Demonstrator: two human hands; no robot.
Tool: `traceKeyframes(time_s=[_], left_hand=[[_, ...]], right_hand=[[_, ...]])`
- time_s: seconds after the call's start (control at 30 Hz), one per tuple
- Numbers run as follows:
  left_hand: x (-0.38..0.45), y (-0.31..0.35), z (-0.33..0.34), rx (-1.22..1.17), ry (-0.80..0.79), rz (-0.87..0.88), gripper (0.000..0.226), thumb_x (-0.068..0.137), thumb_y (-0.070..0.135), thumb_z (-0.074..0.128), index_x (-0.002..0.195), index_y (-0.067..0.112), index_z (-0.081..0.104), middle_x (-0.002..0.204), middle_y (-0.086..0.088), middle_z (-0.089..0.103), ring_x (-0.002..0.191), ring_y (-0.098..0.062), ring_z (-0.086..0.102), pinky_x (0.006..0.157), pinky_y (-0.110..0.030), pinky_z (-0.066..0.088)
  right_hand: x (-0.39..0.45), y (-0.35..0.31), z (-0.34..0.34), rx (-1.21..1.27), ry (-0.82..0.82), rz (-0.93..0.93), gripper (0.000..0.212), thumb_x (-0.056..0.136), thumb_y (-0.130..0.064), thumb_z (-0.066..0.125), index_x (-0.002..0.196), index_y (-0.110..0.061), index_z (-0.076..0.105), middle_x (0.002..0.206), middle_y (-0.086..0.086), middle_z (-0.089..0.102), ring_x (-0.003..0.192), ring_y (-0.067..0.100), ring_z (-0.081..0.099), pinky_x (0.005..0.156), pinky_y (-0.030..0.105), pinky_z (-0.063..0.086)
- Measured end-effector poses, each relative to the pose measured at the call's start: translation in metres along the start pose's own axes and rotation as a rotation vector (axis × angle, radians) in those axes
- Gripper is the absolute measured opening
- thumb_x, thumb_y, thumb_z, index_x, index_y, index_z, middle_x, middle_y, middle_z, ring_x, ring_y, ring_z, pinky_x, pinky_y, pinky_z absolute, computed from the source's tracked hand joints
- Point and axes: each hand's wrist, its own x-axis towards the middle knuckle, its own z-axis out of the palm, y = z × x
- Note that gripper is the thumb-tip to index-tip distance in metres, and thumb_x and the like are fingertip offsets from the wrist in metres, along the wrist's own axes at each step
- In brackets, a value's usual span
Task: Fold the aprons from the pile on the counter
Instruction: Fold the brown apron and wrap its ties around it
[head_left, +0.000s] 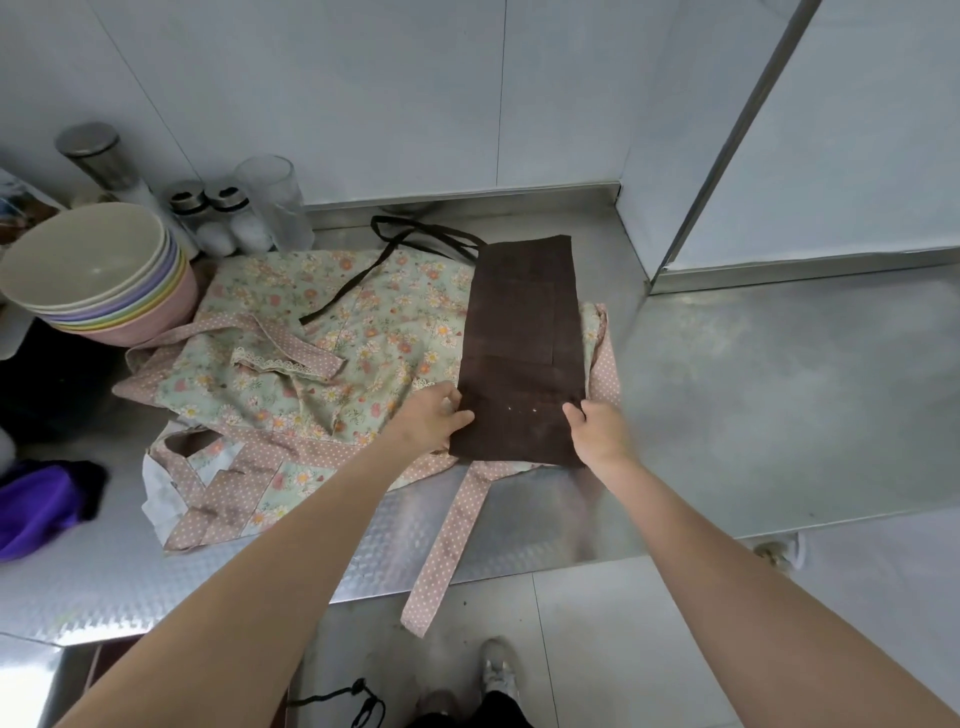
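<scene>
Steel worktop (727, 374) carries a brown apron (522, 353), its long axis running 12 to 6. Left hand (434, 418) and right hand (597, 428) pinch its near corners, fingers clamped; floral apron (322, 338) lies beneath.

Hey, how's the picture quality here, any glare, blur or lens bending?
Head view: soft even light with faint shadows; dull sheen on the steel counter; wide-angle bending curves the wall seams and counter edges; the right hand is slightly motion-blurred, the left hand and the brown apron sharper.
</scene>
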Motion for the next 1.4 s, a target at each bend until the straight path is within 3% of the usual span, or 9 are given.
traceKeyframes(time_s=[0.2, 0.33, 0.5, 0.6, 0.77, 0.9, 1.03, 1.23, 1.4], left_hand=[[-0.008, 0.006, 0.01, 0.646, 0.33, 0.339, 0.041, 0.093, 0.038, 0.047, 0.127, 0.015, 0.039, 0.125, -0.005, 0.053, 0.113, -0.024, 0.054, 0.095, -0.04, 0.04], [-0.005, -0.001, 0.022, 0.839, -0.136, 0.635, 0.064, 0.091, 0.053, 0.044, 0.146, 0.027, 0.022, 0.155, 0.006, 0.018, 0.144, -0.013, 0.012, 0.117, -0.035, 0.009], [0.008, -0.017, 0.025, 0.78, -0.255, 0.505, 0.073, 0.091, 0.042, 0.053, 0.149, 0.031, 0.009, 0.157, 0.007, 0.006, 0.144, -0.016, 0.01, 0.116, -0.033, 0.007], [0.011, -0.018, 0.02, 0.652, -0.252, 0.533, 0.07, 0.089, 0.036, 0.059, 0.147, 0.028, 0.021, 0.154, 0.005, 0.019, 0.138, -0.018, 0.024, 0.114, -0.03, 0.018], [0.021, -0.027, 0.007, 0.266, -0.22, 0.376, 0.049, 0.087, 0.016, 0.063, 0.133, 0.019, 0.046, 0.121, -0.005, 0.058, 0.111, -0.024, 0.056, 0.088, -0.021, 0.04], [0.026, -0.027, 0.002, -0.07, -0.13, 0.192, 0.028, 0.089, 0.009, 0.059, 0.117, 0.003, 0.058, 0.101, -0.003, 0.062, 0.103, -0.024, 0.061, 0.079, -0.017, 0.044], [0.028, -0.024, 0.013, -0.146, 0.033, 0.067, 0.015, 0.093, 0.016, 0.054, 0.096, 0.004, 0.062, 0.091, -0.013, 0.066, 0.088, -0.026, 0.062, 0.074, -0.028, 0.046], [0.025, -0.008, 0.023, -0.065, 0.215, -0.01, 0.024, 0.098, 0.024, 0.043, 0.081, 0.008, 0.051, 0.067, -0.002, 0.05, 0.065, -0.02, 0.048, 0.059, -0.029, 0.034], [0.026, 0.004, 0.028, 0.226, 0.324, -0.015, 0.022, 0.1, 0.026, 0.037, 0.089, 0.011, 0.05, 0.073, -0.006, 0.053, 0.074, -0.03, 0.056, 0.059, -0.031, 0.04]], right_hand=[[0.0, -0.006, 0.003, -0.236, 0.01, 0.026, 0.037, 0.101, -0.027, 0.035, 0.115, -0.001, 0.058, 0.12, 0.019, 0.059, 0.114, 0.035, 0.054, 0.089, 0.036, 0.043], [0.001, -0.004, 0.006, -0.227, 0.019, 0.067, 0.035, 0.1, -0.026, 0.038, 0.116, -0.001, 0.057, 0.12, 0.019, 0.059, 0.114, 0.035, 0.054, 0.089, 0.036, 0.044], [-0.01, 0.003, 0.001, -0.332, 0.275, -0.299, 0.045, 0.09, -0.021, 0.055, 0.131, -0.008, 0.041, 0.132, 0.013, 0.042, 0.122, 0.032, 0.043, 0.097, 0.039, 0.04], [-0.017, 0.009, 0.0, -0.435, -0.023, -0.612, 0.061, 0.093, -0.048, 0.046, 0.144, -0.017, 0.032, 0.152, 0.0, 0.024, 0.14, 0.021, 0.02, 0.115, 0.04, 0.02], [-0.006, 0.016, -0.01, -0.392, -0.252, -0.509, 0.074, 0.086, -0.037, 0.062, 0.147, -0.018, 0.026, 0.152, -0.001, 0.028, 0.136, 0.019, 0.032, 0.112, 0.029, 0.027], [0.009, 0.023, -0.022, 0.19, -0.259, -0.216, 0.041, 0.085, -0.006, 0.064, 0.126, -0.005, 0.057, 0.111, 0.011, 0.063, 0.085, 0.004, 0.062, 0.077, 0.018, 0.045], [0.018, 0.029, -0.023, 0.511, -0.255, 0.019, 0.035, 0.086, -0.016, 0.066, 0.106, 0.012, 0.061, 0.105, 0.027, 0.065, 0.086, 0.02, 0.058, 0.075, 0.031, 0.043], [0.027, 0.014, -0.015, 0.317, -0.078, 0.05, 0.043, 0.095, -0.024, 0.052, 0.058, -0.007, 0.038, 0.059, 0.011, 0.04, 0.061, 0.021, 0.041, 0.053, 0.028, 0.026], [0.029, 0.005, -0.009, -0.005, -0.024, 0.075, 0.039, 0.102, -0.024, 0.036, 0.067, -0.01, 0.046, 0.1, 0.017, 0.062, 0.1, 0.032, 0.056, 0.072, 0.03, 0.036]])
